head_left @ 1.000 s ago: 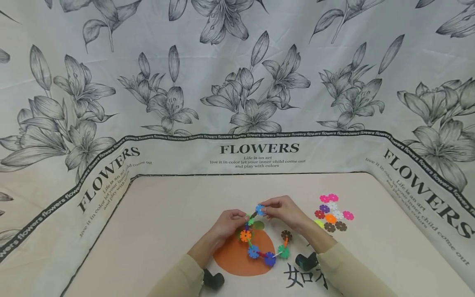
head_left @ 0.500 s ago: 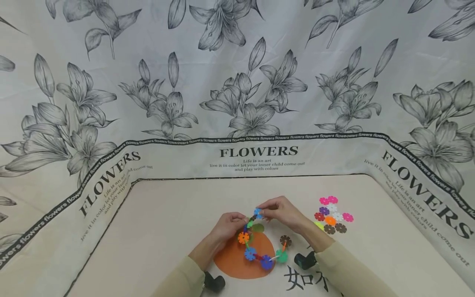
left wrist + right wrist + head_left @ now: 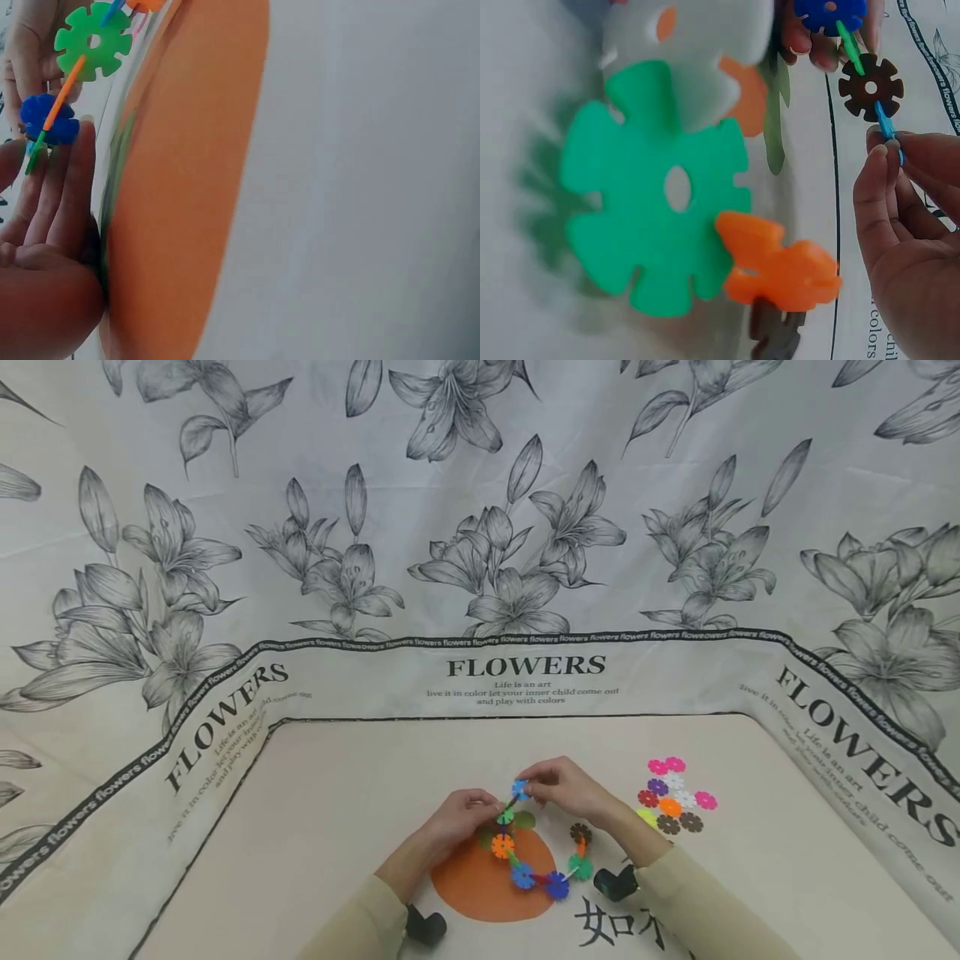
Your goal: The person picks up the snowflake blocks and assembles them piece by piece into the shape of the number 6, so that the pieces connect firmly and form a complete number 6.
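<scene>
A curved chain of colourful snowflake discs, slotted edge to edge, hangs between and below both hands. My right hand point(image 3: 566, 789) pinches the light blue disc point(image 3: 519, 790) at its upper end; in the right wrist view this disc sits edge-on in a slot of the brown disc point(image 3: 871, 88). My left hand point(image 3: 459, 818) pinches the chain near the green disc point(image 3: 506, 817), with its fingers behind the dark blue disc point(image 3: 49, 120) in the left wrist view. The chain's other end, a brown disc point(image 3: 581, 833), hangs below my right wrist.
Loose snowflake discs point(image 3: 670, 807) in pink, white, purple, red, orange, yellow and brown lie to the right. The pale tablecloth point(image 3: 337, 777) bears a printed orange circle point(image 3: 468, 889) and black characters point(image 3: 600, 922). A flower-printed curtain point(image 3: 510, 543) stands behind.
Both hands keep their grip on the chain. Its hanging lower part swings slightly left, then back right. The loose discs stay put.
</scene>
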`<action>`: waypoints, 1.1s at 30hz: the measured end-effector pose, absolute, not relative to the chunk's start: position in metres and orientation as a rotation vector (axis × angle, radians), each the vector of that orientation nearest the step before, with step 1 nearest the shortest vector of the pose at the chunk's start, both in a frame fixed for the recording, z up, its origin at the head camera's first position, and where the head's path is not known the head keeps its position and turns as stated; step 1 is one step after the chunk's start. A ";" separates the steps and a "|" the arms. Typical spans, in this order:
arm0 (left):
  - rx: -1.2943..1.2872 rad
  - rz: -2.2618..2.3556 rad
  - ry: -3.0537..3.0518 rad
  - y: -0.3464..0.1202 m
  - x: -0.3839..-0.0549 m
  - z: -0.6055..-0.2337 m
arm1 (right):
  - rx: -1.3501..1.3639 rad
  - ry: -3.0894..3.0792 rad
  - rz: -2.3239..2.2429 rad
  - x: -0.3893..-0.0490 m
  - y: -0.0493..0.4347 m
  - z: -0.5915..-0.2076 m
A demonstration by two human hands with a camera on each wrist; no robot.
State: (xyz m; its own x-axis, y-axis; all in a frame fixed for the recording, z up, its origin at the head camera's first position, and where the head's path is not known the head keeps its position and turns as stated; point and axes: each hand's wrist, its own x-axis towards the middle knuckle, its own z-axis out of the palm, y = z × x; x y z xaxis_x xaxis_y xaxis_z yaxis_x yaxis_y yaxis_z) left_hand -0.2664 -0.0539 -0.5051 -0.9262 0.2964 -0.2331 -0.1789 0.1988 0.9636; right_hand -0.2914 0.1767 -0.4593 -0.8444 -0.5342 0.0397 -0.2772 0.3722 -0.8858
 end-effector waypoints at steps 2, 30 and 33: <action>0.100 1.766 2.125 -0.055 -0.267 -0.505 | -0.729 2.380 -1.454 -0.291 0.174 -0.461; 0.175 1.724 2.131 -0.072 -0.272 -0.506 | -0.308 2.976 -0.876 -0.279 0.326 -0.436; 0.166 1.723 2.117 -0.073 -0.272 -0.505 | -0.192 3.004 -0.809 -0.278 0.342 -0.441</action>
